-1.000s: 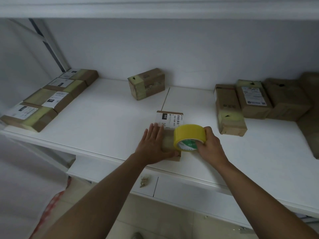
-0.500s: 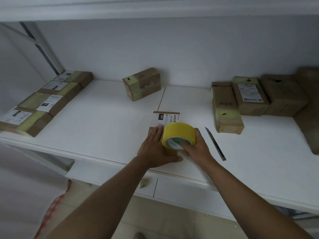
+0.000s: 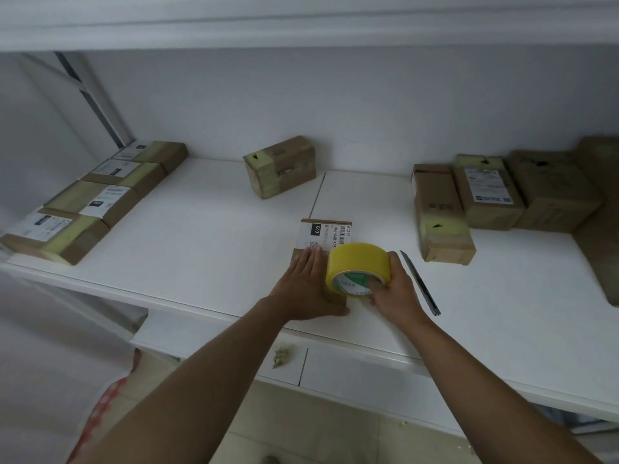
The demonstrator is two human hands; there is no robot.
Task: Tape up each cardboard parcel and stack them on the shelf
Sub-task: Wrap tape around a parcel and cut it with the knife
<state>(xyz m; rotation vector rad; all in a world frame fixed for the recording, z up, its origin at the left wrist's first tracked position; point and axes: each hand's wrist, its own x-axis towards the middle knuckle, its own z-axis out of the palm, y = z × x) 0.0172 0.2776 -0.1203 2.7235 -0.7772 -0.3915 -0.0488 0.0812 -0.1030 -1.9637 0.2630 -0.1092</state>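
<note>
A small cardboard parcel (image 3: 326, 233) with a white shipping label lies flat near the front of the white shelf (image 3: 207, 242). My left hand (image 3: 308, 289) presses flat on its near half, fingers straight. My right hand (image 3: 393, 291) grips a yellow tape roll (image 3: 358, 267), thumb inside the core, holding it on edge over the parcel's near right corner. The near end of the parcel is hidden under both hands and the roll.
A utility knife (image 3: 420, 283) lies right of my right hand. Several taped parcels line the left edge (image 3: 100, 199), one stands at the back centre (image 3: 279, 165), and more sit at the right (image 3: 442, 212). A drawer front (image 3: 351, 370) is below the shelf edge.
The tape roll has moved left and slightly toward the parcel's near right corner, uncovering the knife. My left hand has stayed flat on the parcel.
</note>
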